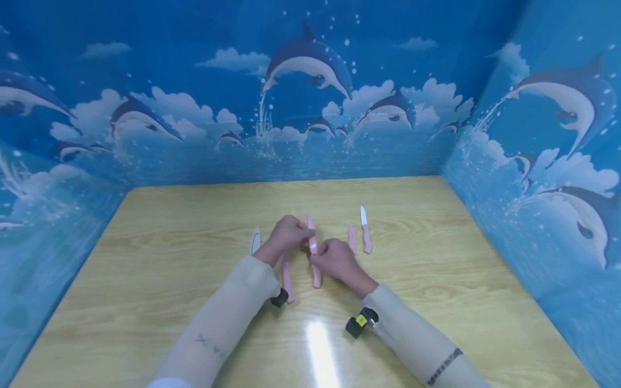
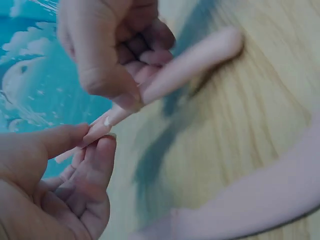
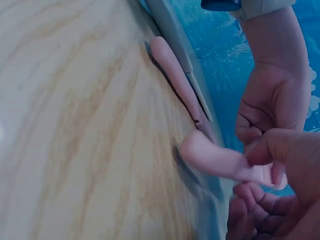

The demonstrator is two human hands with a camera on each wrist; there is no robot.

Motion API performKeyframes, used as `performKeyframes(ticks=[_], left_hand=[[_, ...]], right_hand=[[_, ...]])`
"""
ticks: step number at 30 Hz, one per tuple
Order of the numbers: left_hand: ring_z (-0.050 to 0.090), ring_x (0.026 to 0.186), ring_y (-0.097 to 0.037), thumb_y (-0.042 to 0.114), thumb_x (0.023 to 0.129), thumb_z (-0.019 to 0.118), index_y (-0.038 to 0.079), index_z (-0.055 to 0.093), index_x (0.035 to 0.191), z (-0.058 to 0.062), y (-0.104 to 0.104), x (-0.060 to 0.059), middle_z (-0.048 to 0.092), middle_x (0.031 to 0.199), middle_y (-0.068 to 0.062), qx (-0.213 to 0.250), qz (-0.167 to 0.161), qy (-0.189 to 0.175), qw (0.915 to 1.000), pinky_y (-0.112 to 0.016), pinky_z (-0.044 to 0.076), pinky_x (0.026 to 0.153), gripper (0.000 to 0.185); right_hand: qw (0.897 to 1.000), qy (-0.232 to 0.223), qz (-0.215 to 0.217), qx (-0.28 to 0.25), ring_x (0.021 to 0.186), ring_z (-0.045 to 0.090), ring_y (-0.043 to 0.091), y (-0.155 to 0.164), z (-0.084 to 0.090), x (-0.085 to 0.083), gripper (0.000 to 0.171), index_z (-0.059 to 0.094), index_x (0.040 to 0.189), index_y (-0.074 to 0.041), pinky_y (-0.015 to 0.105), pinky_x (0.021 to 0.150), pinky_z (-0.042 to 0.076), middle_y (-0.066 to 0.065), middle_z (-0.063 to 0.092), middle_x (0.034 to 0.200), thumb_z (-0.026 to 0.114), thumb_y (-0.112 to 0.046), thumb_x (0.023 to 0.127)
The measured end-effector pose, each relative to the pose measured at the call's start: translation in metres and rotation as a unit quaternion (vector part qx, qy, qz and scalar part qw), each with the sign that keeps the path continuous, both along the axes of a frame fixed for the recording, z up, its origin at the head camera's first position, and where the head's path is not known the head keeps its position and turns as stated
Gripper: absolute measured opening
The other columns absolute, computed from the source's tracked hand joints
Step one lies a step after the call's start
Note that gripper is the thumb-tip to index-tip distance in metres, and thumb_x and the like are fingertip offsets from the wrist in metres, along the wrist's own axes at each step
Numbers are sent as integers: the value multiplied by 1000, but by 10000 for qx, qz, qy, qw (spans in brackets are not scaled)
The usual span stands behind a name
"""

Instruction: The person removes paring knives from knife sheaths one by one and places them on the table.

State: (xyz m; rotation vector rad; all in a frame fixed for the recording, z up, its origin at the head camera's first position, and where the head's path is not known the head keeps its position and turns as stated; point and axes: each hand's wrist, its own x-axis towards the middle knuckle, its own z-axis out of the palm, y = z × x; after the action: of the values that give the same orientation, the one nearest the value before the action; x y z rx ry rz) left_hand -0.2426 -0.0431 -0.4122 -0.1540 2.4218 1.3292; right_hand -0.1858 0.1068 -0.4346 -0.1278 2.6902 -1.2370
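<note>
Head view: you hold one pink knife between both hands above the middle of the wooden table. Your left hand pinches its far, sheath end; your right hand grips it near the middle, handle pointing back toward you. A second pink knife lies on the table under your left wrist, a pale sheath just beyond it to the left. To the right lie a pink sheath and an uncovered white-bladed knife, side by side and apart from your hands.

Left wrist view: your left hand has thumb and fingers closed on the thin end of the knife; your right hand curls round its shaft. The picture is blurred; whether sheath and blade have parted, I cannot tell.

Right wrist view: your right hand pinches the knife, rounded handle end off the board; your left hand sits behind it.

Judgement: the step in hand appears to be seating or drawing the sheath. The next move calls for a straight pull or push along the blade's line, fingers kept off the edge.
</note>
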Motion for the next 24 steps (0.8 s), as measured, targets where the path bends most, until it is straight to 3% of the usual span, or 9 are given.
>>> performKeyframes(ticks=[4,10,14,18,24], left_hand=[[64,77,-18,21,87,73,7,70,89,10,-1,5,70,81,-5,466,-139,-46,9988,-26,54,72,15],[65,72,-16,19,88,73,4,69,94,20,-12,25,70,80,-7,972,-487,-152,9940,-32,58,75,16],[69,77,-17,16,88,72,3,68,100,23,-20,43,72,85,-7,1360,-573,-232,9888,-33,58,80,18],[70,79,-19,16,89,71,2,66,108,26,-27,57,73,89,-8,1702,-578,-162,9836,-32,58,82,24],[71,79,-20,12,88,71,-1,65,109,31,-32,65,73,91,-12,2133,-408,27,9761,-32,58,81,25]], right_hand=[[9996,-7,16,-297,55,49,11,4,4,6,12,65,78,-8,20,46,40,1,61,68,70,-19,79],[9930,-275,581,-991,64,55,11,11,6,22,14,68,84,-7,19,54,47,0,65,74,73,-20,82],[9769,-787,973,-1730,72,64,14,14,8,32,18,69,90,-2,27,68,57,4,70,80,73,-19,84],[9568,-1129,1291,-2347,75,68,16,15,11,41,21,67,97,4,37,77,59,9,71,84,71,-14,86],[9281,-1571,1368,-3086,87,71,24,12,17,46,32,61,110,12,39,86,57,16,72,98,69,-11,89]])
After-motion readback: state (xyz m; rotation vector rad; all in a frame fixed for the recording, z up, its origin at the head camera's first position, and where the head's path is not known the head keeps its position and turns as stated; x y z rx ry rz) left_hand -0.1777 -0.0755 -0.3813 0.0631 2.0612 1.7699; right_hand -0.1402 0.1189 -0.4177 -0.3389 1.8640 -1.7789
